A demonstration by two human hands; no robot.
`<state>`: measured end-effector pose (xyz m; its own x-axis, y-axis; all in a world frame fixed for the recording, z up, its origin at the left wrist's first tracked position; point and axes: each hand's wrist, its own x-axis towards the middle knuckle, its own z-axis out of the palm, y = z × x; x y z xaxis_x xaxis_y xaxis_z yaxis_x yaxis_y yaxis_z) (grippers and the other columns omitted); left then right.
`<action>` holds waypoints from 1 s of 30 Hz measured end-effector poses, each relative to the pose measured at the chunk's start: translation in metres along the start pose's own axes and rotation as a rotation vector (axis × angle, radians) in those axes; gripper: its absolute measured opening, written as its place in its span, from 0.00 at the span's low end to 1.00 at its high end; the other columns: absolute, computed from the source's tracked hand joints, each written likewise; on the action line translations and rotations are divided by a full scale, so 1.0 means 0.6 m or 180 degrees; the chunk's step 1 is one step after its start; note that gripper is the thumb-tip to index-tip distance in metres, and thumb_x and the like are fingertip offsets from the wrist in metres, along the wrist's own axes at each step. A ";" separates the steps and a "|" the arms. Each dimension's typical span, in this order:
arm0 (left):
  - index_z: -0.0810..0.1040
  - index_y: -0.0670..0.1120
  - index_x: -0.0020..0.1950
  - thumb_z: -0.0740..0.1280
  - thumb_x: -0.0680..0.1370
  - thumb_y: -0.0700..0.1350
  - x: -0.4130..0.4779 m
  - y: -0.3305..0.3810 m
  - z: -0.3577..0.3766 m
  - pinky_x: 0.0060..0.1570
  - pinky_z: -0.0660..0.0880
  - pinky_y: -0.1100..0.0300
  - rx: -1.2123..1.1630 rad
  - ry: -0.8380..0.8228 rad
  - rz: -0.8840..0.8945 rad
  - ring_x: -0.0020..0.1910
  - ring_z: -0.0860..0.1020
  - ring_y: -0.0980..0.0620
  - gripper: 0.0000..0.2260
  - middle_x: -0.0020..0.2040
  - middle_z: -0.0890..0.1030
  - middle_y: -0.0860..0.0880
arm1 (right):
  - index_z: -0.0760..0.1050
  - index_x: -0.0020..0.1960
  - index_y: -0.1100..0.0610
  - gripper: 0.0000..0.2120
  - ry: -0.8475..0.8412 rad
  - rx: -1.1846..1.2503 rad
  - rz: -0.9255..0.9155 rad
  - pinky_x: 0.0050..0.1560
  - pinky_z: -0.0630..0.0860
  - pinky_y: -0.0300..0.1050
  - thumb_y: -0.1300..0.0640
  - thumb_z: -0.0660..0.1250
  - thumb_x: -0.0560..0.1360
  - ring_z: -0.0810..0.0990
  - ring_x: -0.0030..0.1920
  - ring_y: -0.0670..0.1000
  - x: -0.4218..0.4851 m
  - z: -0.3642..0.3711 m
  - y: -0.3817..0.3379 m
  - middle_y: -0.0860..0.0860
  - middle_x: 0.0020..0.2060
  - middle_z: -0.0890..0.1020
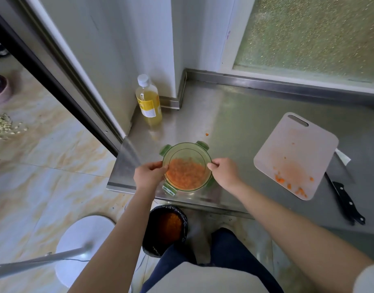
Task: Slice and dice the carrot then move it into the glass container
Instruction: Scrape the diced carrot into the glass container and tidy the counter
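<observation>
facing a brushed stainless steel counter, looking down on both bare forearms. holding a round clear glass container with green clip tabs near the counter's front left corner, one hand on each side. gripping its left rim with the left hand, fingers curled over the edge. pinching its right rim with the right hand, fingertips bunched together on the glass. cannot tell whether a clear lid sits on top.

inside the container, heaped towards the near side: small orange diced carrot, covering most of the bottom. on the bare steel beyond the container, apart from it: one stray orange carrot bit.

to the right, well apart from the container: a pale grey plastic cutting board with a slot handle, lying flat and turned at an angle, stained orange. along its near edge: a few leftover carrot pieces. just beside the board's right edge: a black-handled kitchen knife, flat on the counter, handle nearest.

at the back left, against the wall: a clear plastic bottle of yellow liquid with a white cap, upright. on the floor under the counter's front edge: a black bin with orange scraps inside. left of the bin: a round white stool seat.
</observation>
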<state>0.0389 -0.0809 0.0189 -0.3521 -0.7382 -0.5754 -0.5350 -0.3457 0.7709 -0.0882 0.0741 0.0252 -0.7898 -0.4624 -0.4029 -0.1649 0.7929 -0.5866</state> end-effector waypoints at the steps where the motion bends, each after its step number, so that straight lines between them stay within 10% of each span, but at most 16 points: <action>1: 0.82 0.42 0.46 0.76 0.69 0.38 0.003 0.001 0.000 0.51 0.79 0.50 -0.0030 -0.0016 -0.0049 0.42 0.82 0.47 0.07 0.42 0.83 0.44 | 0.58 0.28 0.56 0.22 0.0013 -0.0011 -0.0013 0.29 0.55 0.44 0.60 0.62 0.78 0.59 0.27 0.50 0.002 0.000 -0.001 0.51 0.24 0.61; 4: 0.81 0.42 0.41 0.75 0.69 0.35 0.009 0.004 -0.002 0.51 0.79 0.48 -0.0122 -0.0115 -0.0108 0.42 0.82 0.45 0.05 0.40 0.82 0.43 | 0.58 0.27 0.55 0.22 -0.0012 -0.0053 -0.0007 0.29 0.56 0.42 0.59 0.63 0.77 0.61 0.28 0.51 0.006 -0.003 -0.001 0.51 0.24 0.62; 9: 0.71 0.41 0.63 0.71 0.73 0.39 -0.008 0.014 0.009 0.56 0.70 0.58 0.1105 0.0082 0.0950 0.56 0.74 0.49 0.20 0.59 0.73 0.47 | 0.66 0.31 0.58 0.17 0.0026 -0.0054 -0.0087 0.33 0.61 0.43 0.60 0.62 0.78 0.67 0.34 0.55 0.003 0.002 0.002 0.53 0.28 0.69; 11: 0.67 0.45 0.69 0.70 0.74 0.42 -0.019 0.020 0.016 0.62 0.66 0.57 0.1727 0.0010 0.1930 0.66 0.69 0.47 0.25 0.68 0.67 0.47 | 0.75 0.51 0.61 0.06 0.0066 -0.0175 -0.0226 0.44 0.68 0.44 0.61 0.61 0.79 0.75 0.46 0.58 0.000 0.005 -0.004 0.56 0.47 0.77; 16: 0.51 0.53 0.77 0.69 0.72 0.59 -0.013 0.023 0.033 0.73 0.41 0.54 0.3428 -0.0930 0.2203 0.76 0.42 0.50 0.41 0.78 0.43 0.50 | 0.53 0.76 0.62 0.28 -0.0203 -0.0821 -0.1064 0.71 0.51 0.37 0.66 0.59 0.79 0.56 0.75 0.52 0.013 -0.009 -0.030 0.55 0.75 0.58; 22: 0.52 0.55 0.77 0.70 0.72 0.58 -0.018 0.031 0.034 0.71 0.56 0.50 0.3398 -0.0961 0.1956 0.76 0.43 0.54 0.39 0.78 0.44 0.55 | 0.62 0.73 0.63 0.21 -0.0576 -0.0861 -0.0874 0.68 0.60 0.44 0.60 0.57 0.81 0.67 0.70 0.57 0.065 -0.014 -0.045 0.59 0.70 0.69; 30: 0.53 0.54 0.77 0.70 0.72 0.58 -0.010 0.026 0.039 0.73 0.39 0.54 0.3382 -0.0901 0.2082 0.76 0.42 0.51 0.39 0.78 0.44 0.52 | 0.75 0.65 0.61 0.15 -0.0622 -0.0223 -0.0353 0.64 0.63 0.38 0.60 0.62 0.79 0.73 0.66 0.54 0.098 -0.019 -0.051 0.56 0.64 0.77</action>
<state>0.0146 -0.0682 0.0279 -0.8612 -0.4009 -0.3124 -0.5029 0.7608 0.4101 -0.1364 0.0270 0.0272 -0.6364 -0.6108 -0.4711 -0.2902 0.7555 -0.5874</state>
